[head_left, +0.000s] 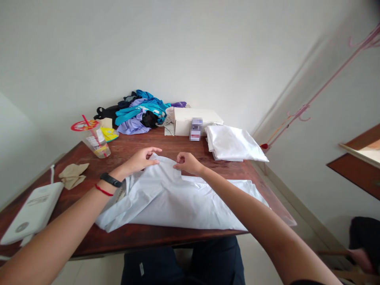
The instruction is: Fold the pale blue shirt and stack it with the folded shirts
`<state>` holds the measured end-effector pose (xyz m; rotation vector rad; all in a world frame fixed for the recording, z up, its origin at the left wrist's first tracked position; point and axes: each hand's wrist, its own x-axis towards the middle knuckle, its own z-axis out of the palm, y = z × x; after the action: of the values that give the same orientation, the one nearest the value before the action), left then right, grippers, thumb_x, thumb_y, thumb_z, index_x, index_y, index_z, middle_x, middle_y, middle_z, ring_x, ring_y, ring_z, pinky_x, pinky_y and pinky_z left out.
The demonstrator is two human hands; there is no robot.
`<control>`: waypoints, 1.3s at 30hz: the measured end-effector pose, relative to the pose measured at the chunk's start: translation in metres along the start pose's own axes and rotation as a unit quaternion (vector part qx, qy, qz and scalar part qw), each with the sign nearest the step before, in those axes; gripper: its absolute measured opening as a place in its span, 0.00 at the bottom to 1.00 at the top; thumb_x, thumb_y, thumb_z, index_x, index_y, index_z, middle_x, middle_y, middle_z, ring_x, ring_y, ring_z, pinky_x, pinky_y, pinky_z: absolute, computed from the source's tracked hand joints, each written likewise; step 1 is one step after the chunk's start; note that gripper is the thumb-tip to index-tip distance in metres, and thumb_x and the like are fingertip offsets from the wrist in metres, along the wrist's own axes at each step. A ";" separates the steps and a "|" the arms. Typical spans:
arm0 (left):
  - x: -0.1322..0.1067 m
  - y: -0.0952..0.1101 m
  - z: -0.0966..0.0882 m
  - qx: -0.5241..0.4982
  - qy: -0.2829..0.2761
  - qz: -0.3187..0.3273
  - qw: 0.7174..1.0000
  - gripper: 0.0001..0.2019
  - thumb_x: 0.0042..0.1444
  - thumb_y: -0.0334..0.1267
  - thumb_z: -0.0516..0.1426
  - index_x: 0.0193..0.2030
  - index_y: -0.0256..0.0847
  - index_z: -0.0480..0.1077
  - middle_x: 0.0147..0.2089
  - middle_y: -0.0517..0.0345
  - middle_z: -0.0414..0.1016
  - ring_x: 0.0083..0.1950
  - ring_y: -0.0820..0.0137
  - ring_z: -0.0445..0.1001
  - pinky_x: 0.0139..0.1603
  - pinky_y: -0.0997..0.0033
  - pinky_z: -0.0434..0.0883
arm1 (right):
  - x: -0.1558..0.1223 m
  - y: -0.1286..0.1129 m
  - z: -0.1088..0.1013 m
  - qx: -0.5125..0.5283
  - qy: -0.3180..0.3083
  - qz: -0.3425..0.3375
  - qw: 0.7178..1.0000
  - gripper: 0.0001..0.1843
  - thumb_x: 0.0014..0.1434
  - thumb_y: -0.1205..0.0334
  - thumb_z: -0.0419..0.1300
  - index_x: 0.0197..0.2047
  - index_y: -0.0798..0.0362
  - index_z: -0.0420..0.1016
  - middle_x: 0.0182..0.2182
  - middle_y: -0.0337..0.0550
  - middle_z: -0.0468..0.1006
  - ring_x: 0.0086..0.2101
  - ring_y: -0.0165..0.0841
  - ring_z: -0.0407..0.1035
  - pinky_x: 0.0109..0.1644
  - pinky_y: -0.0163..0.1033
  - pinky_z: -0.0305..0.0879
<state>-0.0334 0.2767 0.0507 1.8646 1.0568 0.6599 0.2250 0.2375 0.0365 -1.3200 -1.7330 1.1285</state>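
A white cloth (175,202), perhaps a garment, lies bunched and partly folded along the front of the dark wooden table (190,151). My left hand (145,159) has its thumb on the near face of a raised corner, with the fingers curved behind it. At the other end of this lifted edge, my right hand (189,162) pinches the fabric between thumb and forefinger. The cloth between both hands stands up slightly, while the rest spreads toward me in creases. My right forearm passes over its right part and hides some of it.
Back right lies a folded white cloth (237,144) beside a white box (204,114). A clothes pile (142,111) sits against the wall. Left are a plastic cup with a straw (97,142), a crumpled brown napkin (73,175) and a white power bank (32,211).
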 end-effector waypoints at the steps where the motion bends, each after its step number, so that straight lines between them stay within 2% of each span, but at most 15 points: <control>1: -0.007 0.002 -0.001 0.017 0.015 0.016 1.000 0.31 0.53 0.50 0.67 0.61 0.37 0.72 0.50 0.48 0.80 0.42 0.64 0.78 0.42 0.67 0.73 | -0.003 0.000 0.003 -0.019 0.021 -0.046 0.999 0.14 0.48 0.69 0.72 0.33 0.53 0.70 0.28 0.32 0.72 0.29 0.27 0.66 0.35 0.32 0.63; 3: -0.021 0.005 -0.001 0.045 0.039 0.034 0.998 0.24 0.55 0.50 0.65 0.54 0.37 0.76 0.50 0.50 0.81 0.42 0.65 0.77 0.43 0.67 0.73 | -0.011 0.001 0.007 -0.048 0.045 -0.108 0.992 0.18 0.49 0.69 0.71 0.44 0.53 0.74 0.32 0.34 0.75 0.31 0.27 0.67 0.37 0.33 0.64; 6: -0.041 0.009 0.002 0.059 0.069 0.062 0.994 0.17 0.59 0.49 0.63 0.47 0.39 0.78 0.47 0.52 0.81 0.45 0.63 0.78 0.46 0.67 0.72 | -0.021 0.004 0.011 -0.089 0.047 -0.134 0.986 0.30 0.48 0.68 0.74 0.55 0.53 0.75 0.38 0.38 0.76 0.32 0.28 0.67 0.39 0.35 0.64; 8: -0.056 0.013 0.003 0.081 0.083 0.095 0.989 0.11 0.61 0.46 0.61 0.42 0.40 0.78 0.44 0.53 0.80 0.46 0.63 0.78 0.49 0.67 0.72 | -0.025 0.005 0.013 -0.114 0.005 -0.109 0.987 0.27 0.47 0.65 0.76 0.51 0.53 0.78 0.35 0.37 0.76 0.31 0.28 0.65 0.37 0.34 0.62; 10: -0.074 0.016 0.006 0.127 0.080 0.129 0.980 0.07 0.61 0.40 0.59 0.37 0.41 0.76 0.42 0.55 0.79 0.46 0.64 0.77 0.50 0.68 0.72 | -0.032 0.006 0.015 -0.137 -0.025 -0.102 0.985 0.14 0.51 0.67 0.73 0.41 0.54 0.80 0.30 0.35 0.74 0.29 0.28 0.65 0.36 0.34 0.60; 12: -0.096 0.015 0.010 0.189 0.057 0.152 0.969 0.06 0.61 0.35 0.57 0.33 0.42 0.74 0.44 0.54 0.78 0.49 0.63 0.77 0.53 0.67 0.71 | -0.043 0.006 0.019 -0.166 -0.022 -0.161 0.973 0.07 0.54 0.73 0.67 0.35 0.53 0.79 0.32 0.37 0.75 0.33 0.31 0.67 0.39 0.35 0.63; 15: -0.133 0.001 0.020 0.303 0.002 0.165 0.939 0.09 0.59 0.28 0.53 0.33 0.43 0.72 0.58 0.54 0.77 0.62 0.60 0.73 0.62 0.63 0.68 | -0.068 0.009 0.026 -0.244 -0.019 -0.289 0.925 0.12 0.56 0.77 0.61 0.39 0.52 0.79 0.46 0.46 0.78 0.45 0.37 0.70 0.51 0.41 0.67; 18: -0.166 -0.018 0.035 0.407 -0.015 0.165 0.898 0.11 0.54 0.25 0.51 0.33 0.44 0.71 0.65 0.58 0.74 0.71 0.56 0.65 0.68 0.55 0.63 | -0.089 0.023 0.030 -0.321 -0.063 -0.317 0.890 0.15 0.63 0.70 0.60 0.53 0.53 0.77 0.61 0.54 0.72 0.58 0.45 0.67 0.61 0.49 0.65; 21: -0.181 -0.016 0.054 0.465 0.046 0.147 0.872 0.11 0.55 0.27 0.52 0.38 0.44 0.72 0.69 0.53 0.70 0.71 0.52 0.64 0.69 0.50 0.60 | -0.097 0.040 0.029 -0.359 -0.077 -0.242 0.898 0.24 0.68 0.64 0.58 0.66 0.54 0.68 0.69 0.57 0.64 0.68 0.48 0.57 0.69 0.54 0.58; 24: -0.171 0.008 0.083 0.478 0.115 0.147 0.858 0.17 0.60 0.35 0.52 0.54 0.39 0.72 0.77 0.44 0.56 0.76 0.46 0.55 0.72 0.42 0.54 | -0.097 0.050 0.026 -0.395 -0.063 -0.156 0.903 0.30 0.71 0.55 0.56 0.73 0.53 0.60 0.74 0.56 0.55 0.72 0.51 0.48 0.72 0.61 0.50; 27: -0.148 0.022 0.117 0.464 0.079 0.180 0.864 0.31 0.67 0.46 0.52 0.74 0.38 0.56 0.79 0.44 0.50 0.78 0.50 0.51 0.74 0.46 0.54 | -0.098 0.051 0.019 -0.408 -0.077 -0.126 0.901 0.39 0.71 0.43 0.54 0.76 0.54 0.52 0.76 0.57 0.47 0.73 0.52 0.42 0.73 0.65 0.45; 30: -0.129 0.008 0.143 0.463 0.071 0.194 0.862 0.40 0.66 0.59 0.53 0.77 0.40 0.51 0.78 0.43 0.54 0.77 0.44 0.53 0.73 0.38 0.50 | -0.107 0.054 0.002 -0.410 -0.074 -0.103 0.903 0.44 0.68 0.36 0.54 0.77 0.52 0.50 0.76 0.57 0.48 0.74 0.53 0.42 0.73 0.67 0.44; 32: -0.124 -0.007 0.149 0.464 0.066 0.192 0.862 0.42 0.65 0.63 0.53 0.78 0.41 0.51 0.78 0.43 0.53 0.77 0.43 0.52 0.73 0.36 0.47 | -0.118 0.063 -0.021 -0.408 -0.045 -0.082 0.908 0.43 0.67 0.36 0.56 0.76 0.51 0.54 0.75 0.58 0.51 0.73 0.54 0.46 0.72 0.66 0.47; 36: -0.122 -0.023 0.135 0.455 0.023 0.210 0.865 0.42 0.66 0.65 0.51 0.79 0.46 0.48 0.79 0.47 0.49 0.78 0.46 0.50 0.75 0.40 0.43 | -0.144 0.092 -0.085 -0.378 0.063 -0.069 0.921 0.29 0.67 0.47 0.61 0.66 0.52 0.71 0.64 0.57 0.70 0.63 0.48 0.65 0.67 0.54 0.61; 39: -0.110 -0.027 0.115 0.448 -0.027 0.226 0.865 0.42 0.67 0.64 0.50 0.80 0.50 0.43 0.80 0.49 0.46 0.79 0.47 0.48 0.76 0.41 0.39 | -0.162 0.107 -0.133 -0.362 0.090 -0.012 0.928 0.22 0.64 0.49 0.64 0.56 0.52 0.78 0.52 0.53 0.78 0.53 0.47 0.72 0.59 0.52 0.67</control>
<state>-0.0114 0.1399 -0.0311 2.9847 0.9626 0.3710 0.4261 0.1238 -0.0107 -1.7472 -2.1004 0.3127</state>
